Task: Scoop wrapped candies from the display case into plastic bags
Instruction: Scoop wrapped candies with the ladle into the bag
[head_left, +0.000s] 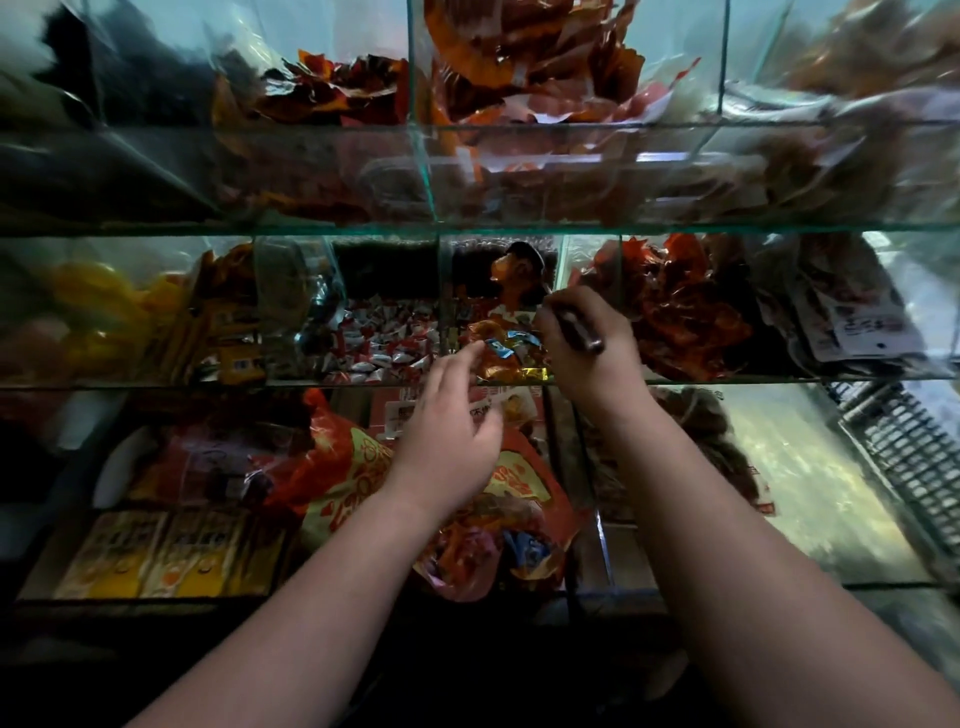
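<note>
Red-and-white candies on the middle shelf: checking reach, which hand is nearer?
Left. The left hand is just right of the red-and-white candies; the right hand is farther right, gripping a dark handle.

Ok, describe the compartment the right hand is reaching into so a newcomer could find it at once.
In the glass display case, on the middle shelf, find the narrow compartment near its centre, where the right hand grips a dark handle. It holds gold, orange and blue foil-wrapped candies, unlike the red-and-white candies to its left and the red-orange packets to its right.
</note>
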